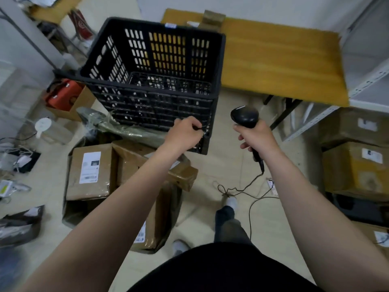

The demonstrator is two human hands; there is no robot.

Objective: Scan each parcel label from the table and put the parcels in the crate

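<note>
one hand on the crate, scanner cable loose at the feet

grips the black crate [147, 106] with the left hand [185, 131], fingers curled through the lattice of its near wall by the near right corner; wraps the right hand [255, 138] fully round the scanner [244, 118] handle, holding nothing else. looks empty inside, off the table [273, 60] by its left edge, partly over cardboard boxes [90, 171] on the floor, with a brown parcel [213, 17] waiting at the table's far edge. likely to twist or tip under a single-corner hold, or to catch on the boxes below. could snag the cable [250, 207], looped on the floor just beside the shoe [230, 202], yanking the scanner from the grip or tripping a step
</note>
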